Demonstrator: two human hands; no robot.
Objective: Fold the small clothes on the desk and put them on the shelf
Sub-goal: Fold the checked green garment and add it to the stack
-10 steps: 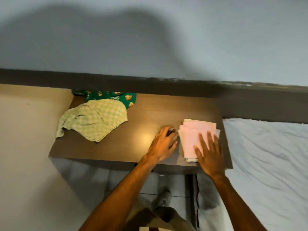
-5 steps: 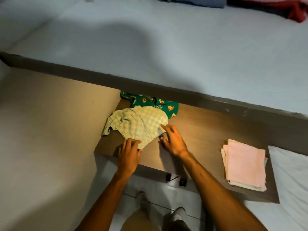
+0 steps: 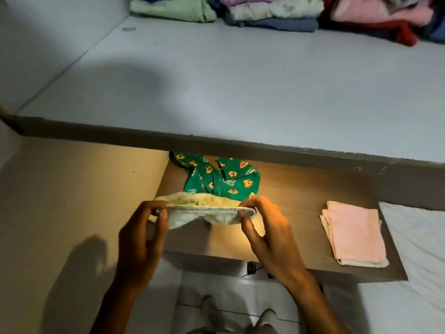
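Observation:
A pale green checked garment (image 3: 204,209) hangs stretched above the brown desk (image 3: 296,196). My left hand (image 3: 142,239) pinches its left end and my right hand (image 3: 269,235) pinches its right end, with the waistband taut between them. Behind it a green garment with cartoon prints (image 3: 221,179) lies crumpled on the desk, partly under the shelf edge. A folded pink cloth (image 3: 354,233) rests flat at the desk's right end. The grey shelf (image 3: 240,92) runs above the desk.
Folded clothes (image 3: 277,10) in green, blue, white, pink and red are stacked at the shelf's back. A beige wall panel (image 3: 72,201) borders the desk on the left. White bedding (image 3: 419,261) lies to the right. My legs and the tiled floor show below.
Both hands left the pink cloth, moved left to the checked garment and lifted it off the desk, stretching it between them. The view tilted up, revealing the shelf's stacked clothes.

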